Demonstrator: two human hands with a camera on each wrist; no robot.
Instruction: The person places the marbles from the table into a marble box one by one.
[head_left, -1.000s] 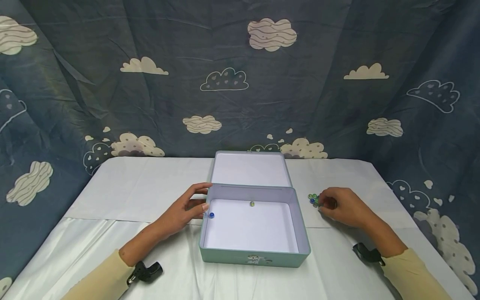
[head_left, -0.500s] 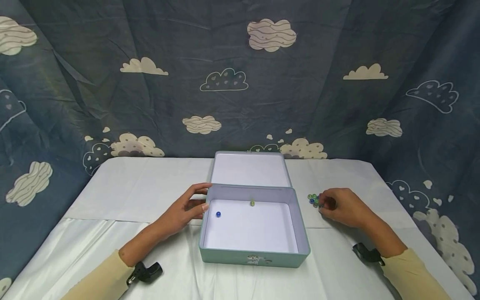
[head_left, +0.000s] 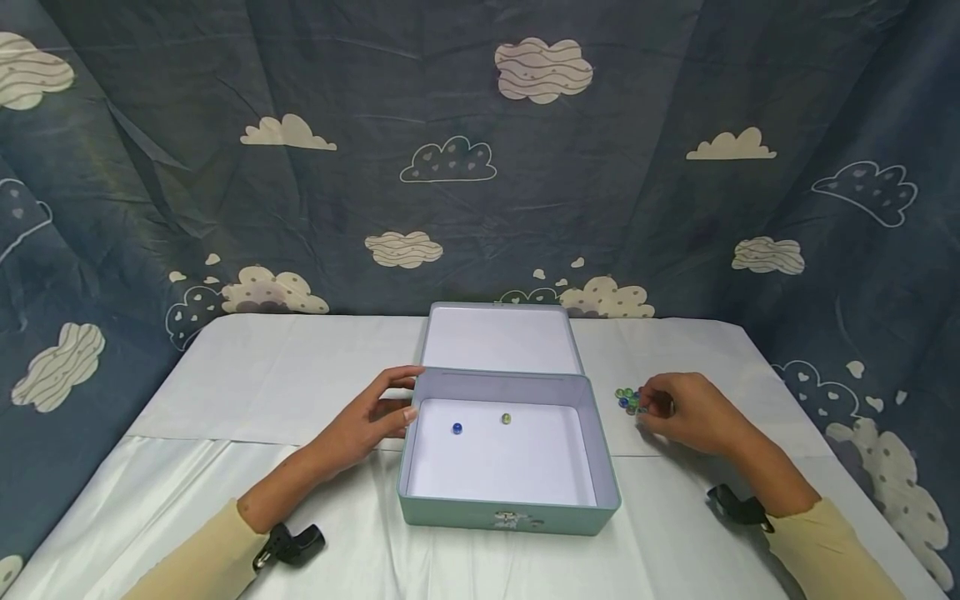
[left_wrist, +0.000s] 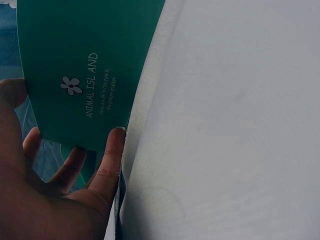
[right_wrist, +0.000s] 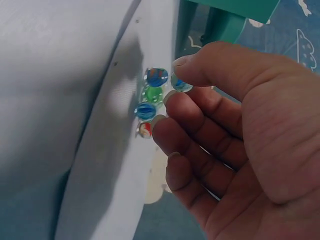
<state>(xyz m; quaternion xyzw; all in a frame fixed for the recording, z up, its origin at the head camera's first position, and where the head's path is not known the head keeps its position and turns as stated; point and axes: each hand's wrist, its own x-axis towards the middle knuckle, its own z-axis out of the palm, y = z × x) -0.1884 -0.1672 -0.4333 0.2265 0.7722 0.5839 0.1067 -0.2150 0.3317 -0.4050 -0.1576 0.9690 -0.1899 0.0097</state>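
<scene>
My left hand (head_left: pixel 377 417) rests against the left side of a green metal box (head_left: pixel 513 515), its fingers spread near the back corner. In the left wrist view that hand (left_wrist: pixel 65 185) touches the box's printed green side (left_wrist: pixel 95 85). Inside the box lie a blue marble (head_left: pixel 457 428) and a yellowish-green marble (head_left: pixel 506 418), apart. To the right of the box, my right hand (head_left: pixel 686 410) is at a cluster of marbles (head_left: pixel 624 397). Thumb and forefinger pinch a clear-and-blue marble (right_wrist: pixel 181 83), beside several loose marbles (right_wrist: pixel 146 111) in the right wrist view.
The box's lid (head_left: pixel 501 337) lies tipped back behind it. White cloth (head_left: pixel 315 367) covers the table. A dark curtain (head_left: pixel 360 200) with cloud prints hangs behind and at both sides.
Inside the box, the blue marble has rolled to the right from the left wall, and the yellowish-green one has come slightly forward. Both hands have stayed nearly in place.
</scene>
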